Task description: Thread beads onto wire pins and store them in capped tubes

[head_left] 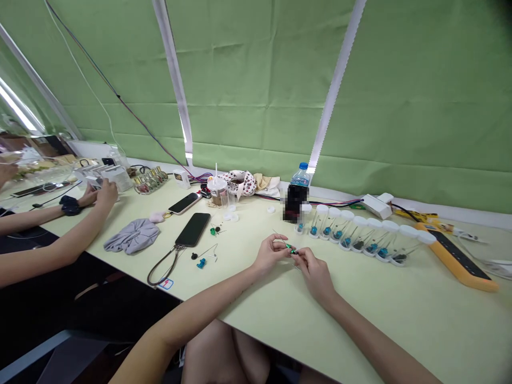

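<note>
Over the pale table, my left hand (pixel 272 253) pinches a small shiny green-and-black piece (pixel 292 248) between thumb and fingers. Thin wire-like prongs stick out near the fingertips. From the right, my right hand (pixel 317 273) closes its fingertips on the same piece; its exact shape is too small to make out. Left of my hands lie a small blue piece (pixel 201 263), a round black piece (pixel 194 256) and thin bent wires (pixel 212 249). Farther back is a green piece (pixel 213 231) beside another black one. Several clear white-capped tubes (pixel 347 230) with blue or dark pieces stand to the right.
A phone (pixel 193 229) with a wrist strap, a second phone (pixel 184 203) and a grey scrunchie (pixel 133 236) lie leftward. A drink cup (pixel 217 192) and a bottle (pixel 301 175) stand behind. An orange power strip (pixel 460 258) lies right. A co-worker's hands (pixel 104 194) hold something at left.
</note>
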The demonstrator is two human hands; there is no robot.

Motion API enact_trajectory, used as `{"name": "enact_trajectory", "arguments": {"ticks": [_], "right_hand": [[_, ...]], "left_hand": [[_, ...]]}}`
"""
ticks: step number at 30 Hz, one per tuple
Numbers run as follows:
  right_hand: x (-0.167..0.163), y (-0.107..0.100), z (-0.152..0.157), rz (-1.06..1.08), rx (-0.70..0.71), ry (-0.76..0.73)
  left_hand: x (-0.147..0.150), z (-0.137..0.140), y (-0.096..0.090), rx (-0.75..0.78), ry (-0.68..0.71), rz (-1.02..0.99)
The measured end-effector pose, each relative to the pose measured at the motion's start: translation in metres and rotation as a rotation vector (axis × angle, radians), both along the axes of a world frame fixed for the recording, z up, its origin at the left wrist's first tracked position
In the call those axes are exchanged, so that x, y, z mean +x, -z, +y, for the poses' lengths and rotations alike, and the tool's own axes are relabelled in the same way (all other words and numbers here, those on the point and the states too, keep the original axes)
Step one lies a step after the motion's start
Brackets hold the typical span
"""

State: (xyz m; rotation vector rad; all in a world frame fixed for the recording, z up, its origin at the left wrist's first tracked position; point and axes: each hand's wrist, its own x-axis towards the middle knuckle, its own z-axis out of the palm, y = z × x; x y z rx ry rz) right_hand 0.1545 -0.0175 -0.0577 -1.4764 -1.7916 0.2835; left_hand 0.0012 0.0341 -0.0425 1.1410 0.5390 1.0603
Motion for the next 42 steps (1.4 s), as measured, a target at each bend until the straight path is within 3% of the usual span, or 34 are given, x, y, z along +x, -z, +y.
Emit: {"name": "enact_trajectory", "arguments": {"ticks": [10, 21, 33, 42], "right_hand": [[-0.0001, 0.0003, 0.0027, 0.005, 0.015, 0.018], [-0.0008, -0.0031, 0.0002, -0.028, 0.013, 0.001], [0.0004, -0.0039, 0.0009, -0.008, 0.005, 0.008], [0.0, -0.0013, 0.0014, -0.026, 0.025, 0.005]], "left_hand": [[0.0005, 0.003, 0.0037, -0.074, -0.081, -0.026], [0.0001, 0.0015, 0.0001, -0.063, -0.016, -0.018], [0.0014, 0.0003, -0.0003, -0.043, -0.128, 0.057], [0.0012, 0.0002, -0.0004, -0.052, -0.061, 0.036]]}}
